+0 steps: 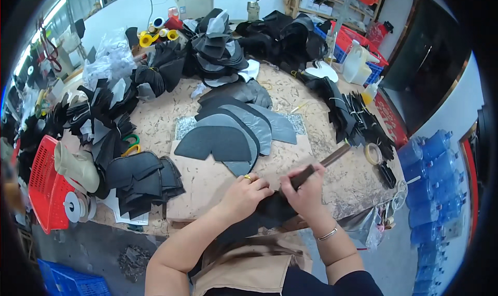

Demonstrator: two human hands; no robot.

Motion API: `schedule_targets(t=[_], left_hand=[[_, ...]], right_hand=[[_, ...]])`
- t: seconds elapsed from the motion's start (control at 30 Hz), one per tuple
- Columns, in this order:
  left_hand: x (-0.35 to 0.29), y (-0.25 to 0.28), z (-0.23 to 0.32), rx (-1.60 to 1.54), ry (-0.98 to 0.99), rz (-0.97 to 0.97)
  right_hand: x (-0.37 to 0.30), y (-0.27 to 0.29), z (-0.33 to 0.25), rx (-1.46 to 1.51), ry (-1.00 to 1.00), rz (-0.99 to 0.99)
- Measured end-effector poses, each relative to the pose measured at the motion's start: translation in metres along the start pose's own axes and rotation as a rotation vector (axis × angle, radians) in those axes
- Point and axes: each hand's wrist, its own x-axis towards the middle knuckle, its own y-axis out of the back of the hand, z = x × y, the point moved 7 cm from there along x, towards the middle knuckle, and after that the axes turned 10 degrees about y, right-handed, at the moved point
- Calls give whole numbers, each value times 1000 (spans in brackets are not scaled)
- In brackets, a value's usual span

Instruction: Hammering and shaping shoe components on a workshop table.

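My left hand [246, 196], a ring on one finger, is closed on the edge of a black sheet piece [277, 211] at the table's near edge. Close beside it, my right hand [305, 192] is wrapped round a dark, flat-handled tool [302, 177]. That tool slants up to the right, and its lower end is hidden by the fingers and the black piece. A brown stick [336, 155] lies in line beyond the fist; whether it belongs to the tool I cannot tell. Ahead of both hands lie overlapping dark grey curved pieces [215, 143] on a pale board [194, 184].
Piles of black cut pieces [218, 52] ring the table. At left stand a red basket [44, 184], a beige boot form [77, 167] and a spool [76, 208]. Green-and-orange scissors [132, 145] lie nearby. At right are a tape roll [372, 154] and blue water bottles [428, 176].
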Motion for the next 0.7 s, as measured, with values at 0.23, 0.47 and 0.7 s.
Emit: schedule_targets(t=[0.23, 0.47, 0.7], left_hand=[[-3, -7, -3, 20, 18, -51], [-3, 1, -3, -12, 22, 20], [-1, 1, -7, -51, 105, 112]], right_hand=[[-3, -15, -4, -12, 11, 53], [18, 16, -10, 55, 25, 196], [-4, -16, 0, -30, 44, 90]])
